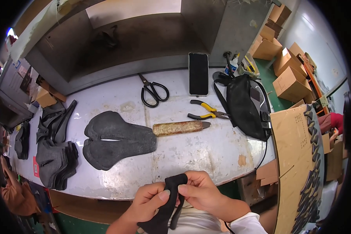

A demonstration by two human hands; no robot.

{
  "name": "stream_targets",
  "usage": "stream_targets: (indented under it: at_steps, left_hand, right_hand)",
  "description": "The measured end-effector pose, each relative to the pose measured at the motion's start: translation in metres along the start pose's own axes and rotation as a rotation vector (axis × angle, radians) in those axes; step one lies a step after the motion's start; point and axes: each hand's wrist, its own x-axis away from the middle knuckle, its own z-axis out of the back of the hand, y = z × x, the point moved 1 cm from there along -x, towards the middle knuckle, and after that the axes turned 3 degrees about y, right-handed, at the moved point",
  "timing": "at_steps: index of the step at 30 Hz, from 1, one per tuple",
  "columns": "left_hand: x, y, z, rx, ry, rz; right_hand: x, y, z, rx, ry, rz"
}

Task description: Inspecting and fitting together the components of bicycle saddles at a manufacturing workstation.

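**Both hands pinch a black fabric strip at the table's near edge**

The left hand and the right hand are both closed on a black fabric strip, thumbs and fingers pinching its folded upper end. The strip hangs down between the forearms, just in front of the near edge of the table.

On the table, a dark grey saddle-shaped pad lies flat near the middle. Just beside its right end rests a wrapped brown bar with a dark tip. Beyond that lie yellow-handled pliers, black scissors and a phone, face up near the far edge.

A black bag sits at the right edge, its strap looping toward the phone; what it contains cannot be seen. A stack of similar grey pads sits at the left edge.

To the right of the table, a cardboard sheet carries a row of dark shaped pieces along its right side. Closed cardboard boxes stand on the floor beyond it.
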Motion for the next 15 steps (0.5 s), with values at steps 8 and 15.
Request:
stream_targets:
  at_steps: [8, 15]
  left_hand:
    - [0.010, -0.003, 0.013, -0.024, -0.037, 0.158]
    - [0.010, 0.033, 0.002, -0.345, 0.138, -0.289]
  right_hand:
    - [-0.002, 0.000, -0.008, 0.119, 0.109, 0.070]
    - [0.008, 0.008, -0.027, 1.142, 0.234, 1.098]
